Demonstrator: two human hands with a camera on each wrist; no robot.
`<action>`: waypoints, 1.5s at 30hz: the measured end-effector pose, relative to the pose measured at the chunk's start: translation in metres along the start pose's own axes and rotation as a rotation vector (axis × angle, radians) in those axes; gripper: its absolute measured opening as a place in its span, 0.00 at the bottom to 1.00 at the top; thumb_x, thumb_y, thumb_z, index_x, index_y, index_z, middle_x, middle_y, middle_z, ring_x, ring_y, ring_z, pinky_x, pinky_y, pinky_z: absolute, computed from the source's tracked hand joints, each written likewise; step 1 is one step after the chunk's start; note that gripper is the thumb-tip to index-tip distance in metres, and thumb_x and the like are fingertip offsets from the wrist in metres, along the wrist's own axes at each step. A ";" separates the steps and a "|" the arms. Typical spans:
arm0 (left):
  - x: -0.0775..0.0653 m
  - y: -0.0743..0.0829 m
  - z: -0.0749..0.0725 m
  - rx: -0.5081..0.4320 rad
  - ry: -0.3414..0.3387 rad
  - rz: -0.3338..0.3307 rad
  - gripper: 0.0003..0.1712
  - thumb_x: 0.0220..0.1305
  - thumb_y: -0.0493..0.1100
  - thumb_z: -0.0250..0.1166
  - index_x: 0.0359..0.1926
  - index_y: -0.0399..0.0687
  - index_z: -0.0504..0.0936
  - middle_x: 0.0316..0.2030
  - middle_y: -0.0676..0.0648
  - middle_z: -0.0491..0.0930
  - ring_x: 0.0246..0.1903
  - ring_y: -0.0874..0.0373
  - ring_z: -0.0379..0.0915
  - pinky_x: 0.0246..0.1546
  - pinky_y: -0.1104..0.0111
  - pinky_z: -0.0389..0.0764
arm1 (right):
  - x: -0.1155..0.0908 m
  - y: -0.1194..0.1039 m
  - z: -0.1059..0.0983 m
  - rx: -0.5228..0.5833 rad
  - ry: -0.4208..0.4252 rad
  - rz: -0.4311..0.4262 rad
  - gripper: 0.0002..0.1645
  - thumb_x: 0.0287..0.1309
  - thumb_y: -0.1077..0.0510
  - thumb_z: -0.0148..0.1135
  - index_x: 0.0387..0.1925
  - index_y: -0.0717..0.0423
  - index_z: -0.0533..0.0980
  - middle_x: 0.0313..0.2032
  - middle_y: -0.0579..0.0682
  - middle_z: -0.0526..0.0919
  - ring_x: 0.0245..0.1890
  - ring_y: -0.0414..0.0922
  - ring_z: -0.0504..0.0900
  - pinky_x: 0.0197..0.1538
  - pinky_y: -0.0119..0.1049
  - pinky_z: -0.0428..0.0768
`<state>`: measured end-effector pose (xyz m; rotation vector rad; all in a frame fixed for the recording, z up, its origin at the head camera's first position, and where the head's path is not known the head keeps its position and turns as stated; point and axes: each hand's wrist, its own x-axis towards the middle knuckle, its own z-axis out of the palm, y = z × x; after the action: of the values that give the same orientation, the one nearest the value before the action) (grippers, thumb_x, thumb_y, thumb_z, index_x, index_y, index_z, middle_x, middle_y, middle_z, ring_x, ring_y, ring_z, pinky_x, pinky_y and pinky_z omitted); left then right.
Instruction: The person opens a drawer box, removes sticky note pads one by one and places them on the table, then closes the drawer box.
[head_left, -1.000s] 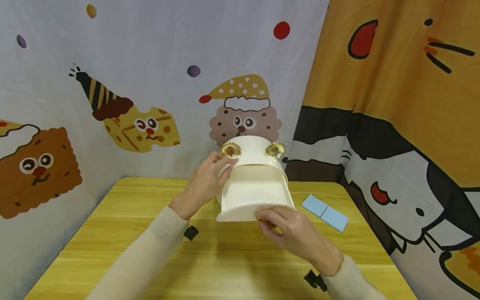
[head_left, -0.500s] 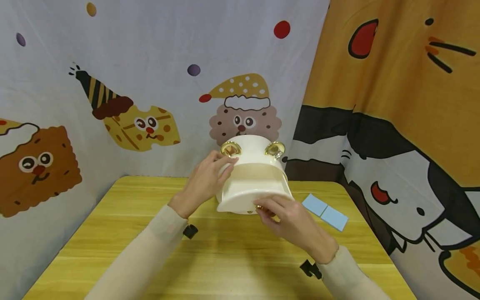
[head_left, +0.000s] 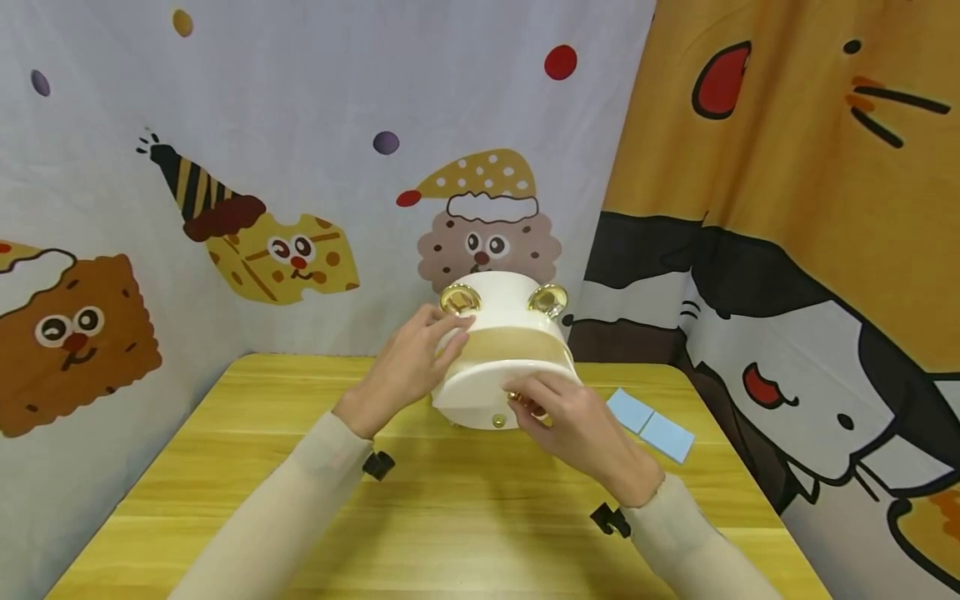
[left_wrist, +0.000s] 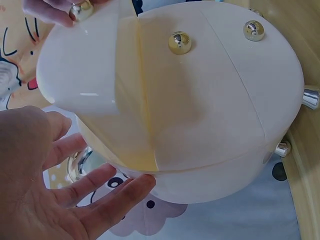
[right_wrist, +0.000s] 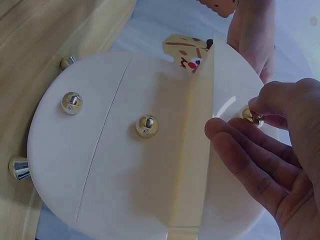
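A white rounded drawer box (head_left: 510, 300) with two gold ears stands on the table. Its top drawer (head_left: 472, 393) is partly pulled out, showing a yellowish inside wall. My right hand (head_left: 577, 425) pinches the drawer's gold knob (right_wrist: 253, 118) between thumb and forefinger, the other fingers stretched along the drawer front. My left hand (head_left: 405, 358) rests against the box's left side below the left ear (head_left: 460, 298), with fairly straight fingers (left_wrist: 120, 200) touching the shell. Two lower drawer fronts (left_wrist: 220, 95) sit flush, each with a gold knob (left_wrist: 180, 43).
Two pale blue square pieces (head_left: 648, 425) lie side by side on the wooden table (head_left: 450, 533), right of the box. Short metal feet (right_wrist: 20, 169) hold the box up. Behind it hangs a curtain (head_left: 300, 125) printed with cartoon figures.
My right hand has moved away from me with the knob, and the top drawer has slid farther into the box. A lower knob has come into view. My left hand has stayed in place.
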<state>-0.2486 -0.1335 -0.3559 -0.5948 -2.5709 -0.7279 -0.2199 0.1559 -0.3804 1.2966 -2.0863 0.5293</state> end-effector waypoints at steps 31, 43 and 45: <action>-0.001 0.002 0.003 0.010 0.037 -0.004 0.23 0.93 0.53 0.62 0.76 0.54 0.88 0.64 0.38 0.84 0.50 0.43 0.89 0.48 0.49 0.94 | 0.011 0.019 0.026 -0.016 -0.045 0.157 0.33 0.70 0.64 0.84 0.72 0.57 0.83 0.61 0.58 0.86 0.41 0.46 0.96 0.44 0.36 0.95; 0.000 -0.002 0.007 0.063 0.101 0.055 0.20 0.89 0.49 0.69 0.73 0.51 0.90 0.59 0.37 0.86 0.38 0.48 0.87 0.35 0.57 0.91 | 0.012 0.026 0.035 0.000 -0.054 0.200 0.33 0.74 0.63 0.80 0.75 0.56 0.82 0.63 0.58 0.85 0.42 0.46 0.95 0.43 0.36 0.95; 0.000 -0.003 0.008 0.067 0.103 0.050 0.20 0.89 0.48 0.69 0.73 0.52 0.91 0.59 0.38 0.86 0.38 0.48 0.87 0.34 0.58 0.91 | 0.012 0.027 0.036 0.004 -0.058 0.202 0.33 0.74 0.63 0.80 0.76 0.56 0.81 0.64 0.58 0.85 0.43 0.46 0.95 0.44 0.36 0.95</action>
<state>-0.2523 -0.1309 -0.3629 -0.5824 -2.4663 -0.6365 -0.2586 0.1376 -0.3991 1.1216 -2.2801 0.5885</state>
